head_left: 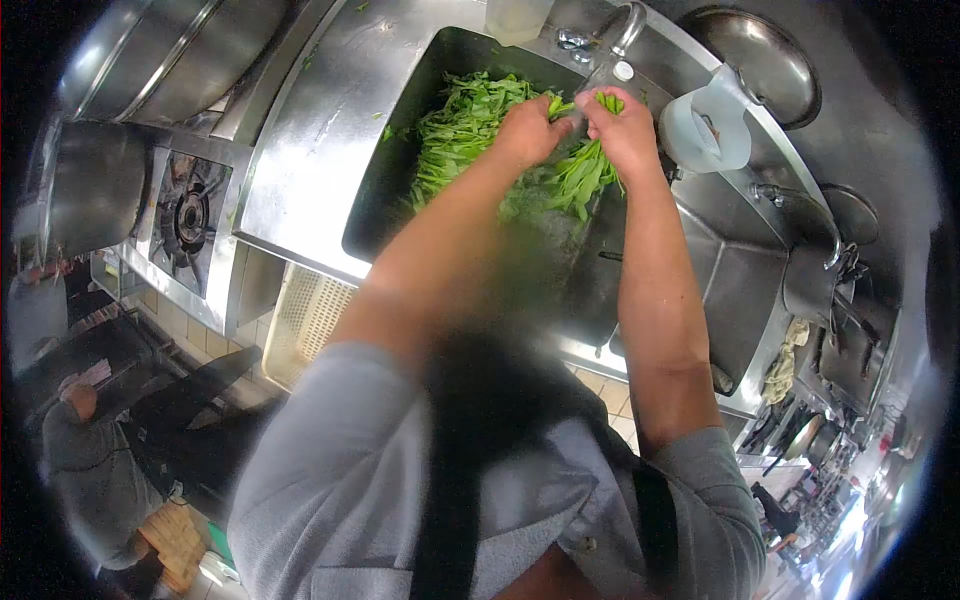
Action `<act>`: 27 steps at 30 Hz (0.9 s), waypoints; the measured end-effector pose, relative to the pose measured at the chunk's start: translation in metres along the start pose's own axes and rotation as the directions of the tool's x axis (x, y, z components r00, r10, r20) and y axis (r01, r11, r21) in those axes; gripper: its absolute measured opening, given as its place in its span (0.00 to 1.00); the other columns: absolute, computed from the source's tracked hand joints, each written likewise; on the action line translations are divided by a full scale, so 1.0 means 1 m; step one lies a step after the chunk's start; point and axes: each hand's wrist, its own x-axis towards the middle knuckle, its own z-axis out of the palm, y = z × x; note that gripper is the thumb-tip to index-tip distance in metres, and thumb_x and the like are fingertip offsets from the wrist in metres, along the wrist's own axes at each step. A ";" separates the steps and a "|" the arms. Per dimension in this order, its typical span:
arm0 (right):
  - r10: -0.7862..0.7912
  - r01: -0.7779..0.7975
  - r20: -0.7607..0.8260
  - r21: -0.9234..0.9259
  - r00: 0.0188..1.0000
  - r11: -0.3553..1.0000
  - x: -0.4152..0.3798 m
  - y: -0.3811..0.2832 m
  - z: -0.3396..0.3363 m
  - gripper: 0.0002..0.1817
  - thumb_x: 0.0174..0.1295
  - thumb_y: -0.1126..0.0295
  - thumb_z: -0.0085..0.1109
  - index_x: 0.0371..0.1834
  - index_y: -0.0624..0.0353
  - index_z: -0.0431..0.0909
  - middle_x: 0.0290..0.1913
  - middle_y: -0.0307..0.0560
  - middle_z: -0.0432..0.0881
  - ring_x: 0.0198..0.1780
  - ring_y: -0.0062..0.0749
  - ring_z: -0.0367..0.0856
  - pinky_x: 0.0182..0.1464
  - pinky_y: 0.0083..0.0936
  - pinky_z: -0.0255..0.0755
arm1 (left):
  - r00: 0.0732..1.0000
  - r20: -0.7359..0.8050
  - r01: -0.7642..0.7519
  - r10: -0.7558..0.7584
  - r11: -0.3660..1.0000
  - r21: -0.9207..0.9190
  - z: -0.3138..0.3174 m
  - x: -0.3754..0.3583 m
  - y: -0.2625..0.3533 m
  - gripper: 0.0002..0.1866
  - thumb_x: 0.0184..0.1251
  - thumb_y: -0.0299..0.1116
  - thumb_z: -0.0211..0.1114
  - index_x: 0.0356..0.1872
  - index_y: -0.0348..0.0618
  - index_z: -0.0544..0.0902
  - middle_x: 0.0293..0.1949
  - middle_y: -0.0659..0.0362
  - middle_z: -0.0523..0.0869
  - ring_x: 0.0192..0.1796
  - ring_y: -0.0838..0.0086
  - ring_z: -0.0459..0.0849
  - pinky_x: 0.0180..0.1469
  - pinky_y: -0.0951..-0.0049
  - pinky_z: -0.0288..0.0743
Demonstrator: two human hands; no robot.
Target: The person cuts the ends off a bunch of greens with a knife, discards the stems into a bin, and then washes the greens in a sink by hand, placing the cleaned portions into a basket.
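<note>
Long green leafy vegetables [465, 130] lie heaped in the left part of a dark sink basin [385, 190]. My left hand [532, 130] is above the right side of the heap, its fingers closed on some green stems. Close beside it, almost touching, my right hand [622, 130] is closed round a bunch of leafy greens [582, 180], whose leaves hang down toward the basin. A faucet [630, 30] stands just behind my hands. The lower middle of the view is blurred.
A translucent pitcher [708, 128] stands right of my right hand, with a round metal lid [765, 65] behind it. A perforated plastic basket [305, 320] sits below the counter edge. At left are a gas burner [190, 215] and large pots [95, 190]. Another person [95, 470] is at lower left.
</note>
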 end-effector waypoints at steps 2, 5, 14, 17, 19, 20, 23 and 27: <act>-0.099 0.093 -0.117 -0.057 0.988 0.994 0.014 0.014 -0.004 0.18 0.58 0.57 0.66 0.41 0.61 0.84 0.31 0.51 0.85 0.33 0.33 0.83 0.41 0.28 0.75 | 0.999 -0.010 -0.037 0.037 0.999 -0.023 0.004 0.002 -0.007 0.37 0.60 0.59 0.67 0.53 0.29 0.78 0.49 0.35 0.82 0.53 0.45 0.82 0.57 0.54 0.75; -0.225 0.168 -0.270 -0.219 0.936 0.961 0.017 0.011 -0.011 0.19 0.58 0.56 0.65 0.41 0.61 0.83 0.38 0.60 0.85 0.41 0.53 0.84 0.48 0.38 0.75 | 1.000 -0.003 -0.030 0.030 1.000 0.004 0.004 0.003 -0.008 0.36 0.61 0.58 0.66 0.53 0.30 0.78 0.49 0.35 0.82 0.52 0.44 0.82 0.56 0.53 0.75; -0.270 0.215 -0.101 -0.373 0.958 0.903 0.015 -0.004 -0.016 0.23 0.58 0.51 0.62 0.43 0.62 0.83 0.37 0.63 0.85 0.42 0.58 0.83 0.46 0.41 0.75 | 0.975 -0.040 -0.217 0.220 0.975 0.054 0.020 0.025 0.016 0.23 0.63 0.45 0.66 0.56 0.46 0.78 0.46 0.42 0.84 0.49 0.44 0.82 0.52 0.51 0.76; -0.195 0.142 -0.162 -0.290 0.967 0.946 0.022 -0.002 -0.031 0.24 0.59 0.51 0.63 0.44 0.64 0.83 0.36 0.63 0.85 0.41 0.57 0.84 0.47 0.42 0.75 | 0.978 -0.009 -0.206 0.206 0.978 0.046 0.018 0.028 0.024 0.22 0.63 0.42 0.66 0.56 0.45 0.77 0.46 0.41 0.83 0.49 0.44 0.81 0.51 0.51 0.76; -0.073 0.057 -0.087 -0.174 0.994 0.983 0.019 -0.007 -0.039 0.24 0.59 0.51 0.64 0.45 0.62 0.83 0.39 0.63 0.85 0.44 0.55 0.84 0.47 0.41 0.75 | 0.981 -0.018 -0.195 0.196 0.980 0.048 0.016 0.028 0.026 0.22 0.63 0.42 0.66 0.56 0.44 0.77 0.46 0.40 0.83 0.49 0.43 0.81 0.51 0.51 0.76; -0.070 0.053 -0.091 -0.174 0.993 0.983 0.015 -0.007 -0.037 0.24 0.59 0.51 0.64 0.45 0.62 0.83 0.39 0.63 0.85 0.44 0.55 0.84 0.47 0.41 0.75 | 0.983 -0.024 -0.183 0.184 0.982 0.049 0.017 0.028 0.027 0.22 0.63 0.41 0.66 0.56 0.43 0.77 0.46 0.40 0.83 0.48 0.43 0.81 0.51 0.50 0.76; -0.301 0.234 -0.063 -0.485 0.952 0.842 0.010 -0.005 -0.030 0.23 0.58 0.51 0.65 0.46 0.61 0.83 0.40 0.61 0.86 0.44 0.51 0.84 0.48 0.38 0.75 | 0.981 0.026 -0.195 0.194 0.980 0.029 0.018 0.029 0.033 0.22 0.64 0.43 0.65 0.54 0.41 0.77 0.44 0.39 0.84 0.48 0.43 0.81 0.51 0.50 0.76; -0.282 0.212 -0.178 -0.334 0.943 0.918 0.017 -0.001 -0.031 0.20 0.57 0.54 0.67 0.44 0.59 0.84 0.37 0.54 0.86 0.40 0.40 0.84 0.47 0.32 0.76 | 0.959 -0.062 -0.274 0.278 0.960 0.063 0.019 0.023 0.033 0.21 0.64 0.44 0.65 0.51 0.39 0.77 0.43 0.39 0.84 0.47 0.43 0.82 0.50 0.49 0.76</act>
